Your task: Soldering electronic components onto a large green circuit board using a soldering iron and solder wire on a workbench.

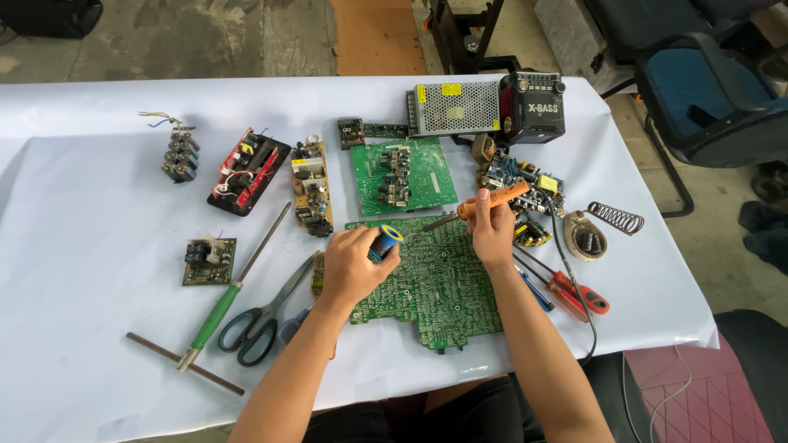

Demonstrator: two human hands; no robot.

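My left hand (351, 264) grips a small blue and yellow spool of solder wire (384, 242) over a large green circuit board (443, 287) lying at the table's front. My right hand (493, 230) holds an orange-handled soldering iron (480, 205), its dark tip pointing left toward the spool, just above the board's upper edge. The two hands are close together, a few centimetres apart.
On the white table: another green board (402, 175), a tan board (312, 187), a red module (246, 171), a small green board (208, 261), scissors (267, 316), a green-handled tool (234, 291), red screwdrivers (574, 291), an iron stand with coil (599, 230), a metal power supply (454, 108), a black radio (538, 107). A blue chair (706, 90) stands at the right.
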